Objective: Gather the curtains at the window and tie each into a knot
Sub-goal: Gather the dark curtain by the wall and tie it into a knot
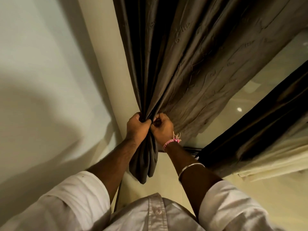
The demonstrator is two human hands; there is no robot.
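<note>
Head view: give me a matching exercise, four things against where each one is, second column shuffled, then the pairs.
1. pink-and-white thread band
2. plain silver metal bangle
3. gathered brown embroidered curtain
4. dark second curtain

A. hanging right of the window glass
B. around the right wrist
C. gripped in both fists
D. further down the right forearm

Pairs: 1-B, 2-D, 3-C, 4-A

Indoor room, likely a home or a hotel room; the view is too tight to say which. Evidence: floor-length brown embroidered curtain (191, 67) with a second dark curtain (260, 124) and cream lining, large glass window (250, 90) reflecting a ceiling light, plain painted wall (41, 64).
</note>
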